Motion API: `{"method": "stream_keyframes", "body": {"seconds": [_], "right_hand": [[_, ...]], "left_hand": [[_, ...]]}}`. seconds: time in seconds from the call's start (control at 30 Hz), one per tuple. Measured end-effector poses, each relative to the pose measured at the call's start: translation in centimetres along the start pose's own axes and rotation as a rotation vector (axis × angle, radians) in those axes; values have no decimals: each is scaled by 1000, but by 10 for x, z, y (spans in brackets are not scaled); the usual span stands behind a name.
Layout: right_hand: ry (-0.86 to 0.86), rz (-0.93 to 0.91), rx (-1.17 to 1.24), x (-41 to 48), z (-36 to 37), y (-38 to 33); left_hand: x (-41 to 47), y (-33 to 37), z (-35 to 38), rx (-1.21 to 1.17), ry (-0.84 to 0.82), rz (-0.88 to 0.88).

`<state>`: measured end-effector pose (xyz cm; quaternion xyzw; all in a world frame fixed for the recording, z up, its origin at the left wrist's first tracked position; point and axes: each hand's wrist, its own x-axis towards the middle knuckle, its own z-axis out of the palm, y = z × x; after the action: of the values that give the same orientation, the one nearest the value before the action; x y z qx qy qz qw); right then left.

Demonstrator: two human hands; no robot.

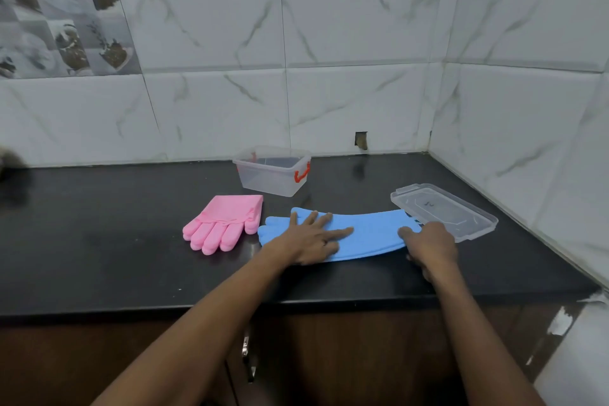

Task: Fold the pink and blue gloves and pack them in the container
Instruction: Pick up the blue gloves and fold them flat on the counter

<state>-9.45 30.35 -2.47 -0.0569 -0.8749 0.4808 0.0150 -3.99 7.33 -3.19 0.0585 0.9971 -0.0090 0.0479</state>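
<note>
Clear lid [445, 212] just beside blue gloves [369, 234], container [273, 171] behind.

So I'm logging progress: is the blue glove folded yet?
Not yet. The blue glove lies spread flat under the left hand, right hand at its cuff.
</note>
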Motion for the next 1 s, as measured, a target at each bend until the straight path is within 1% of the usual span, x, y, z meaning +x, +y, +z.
{"method": "stream_keyframes", "body": {"seconds": [0.07, 0.1, 0.17, 0.23, 0.27, 0.3, 0.33, 0.37, 0.4, 0.43, 0.47, 0.5, 0.57, 0.6, 0.67, 0.7, 0.73, 0.77, 0.8, 0.87, 0.9, 0.97, 1.0], "right_hand": [[-73, 96, 418, 0, 5, -2], [-83, 130, 522, 1, 8, -2], [-14, 144, 560, -2, 17, -2], [110, 88, 460, -8, 25, -7], [157, 42, 406, -12, 28, -12], [183, -23, 361, -16, 31, -18], [194, -104, 319, -23, 33, -27], [203, -197, 255, -30, 37, -37], [206, -295, 153, -38, 43, -48], [194, -400, 18, -47, 52, -56], [153, -500, -127, -57, 63, -63], [87, -580, -246, -68, 76, -67], [-91, -690, -393, -89, 101, -70], [-149, -742, -457, -98, 111, -69], [-180, -896, -609, -109, 125, -65], [-197, -952, -657, -110, 128, -61], [-226, -973, -644, -109, 127, -58], [-244, -977, -573, -106, 124, -55], [-248, -953, -447, -102, 119, -50], [-190, -833, -191, -90, 102, -42], [-151, -756, -107, -82, 92, -39], [-95, -640, -71, -64, 76, -35], [-100, -634, -104, -55, 71, -35]], "left_hand": [[0, 16, 4, 55, 74, 75], [1, 23, 5, 55, 93, 107], [3, 30, 4, -46, 64, 121], [1, 29, -5, -243, -53, 101], [-2, 26, -11, -427, -98, 75], [-6, 22, -19, -687, -103, 26], [-10, 17, -26, -988, -55, -27], [-12, 10, -33, -1265, 32, -75], [-13, 0, -39, -1484, 106, -125], [-12, -10, -44, -1652, 140, -174], [-13, -20, -49, -1767, 138, -218], [-15, -28, -54, -1825, 124, -259], [-20, -39, -54, -1812, 129, -375], [-22, -42, -48, -1739, 143, -448], [-23, -42, -33, -1558, 163, -605], [-22, -41, -25, -1505, 181, -660], [-20, -41, -20, -1491, 203, -689], [-19, -39, -17, -1495, 234, -713], [-18, -39, -16, -1494, 273, -741], [-18, -37, -17, -1490, 325, -775], [-18, -36, -17, -1493, 326, -778], [-20, -34, -18, -1450, 312, -792], [-21, -33, -19, -1405, 306, -797]]}}
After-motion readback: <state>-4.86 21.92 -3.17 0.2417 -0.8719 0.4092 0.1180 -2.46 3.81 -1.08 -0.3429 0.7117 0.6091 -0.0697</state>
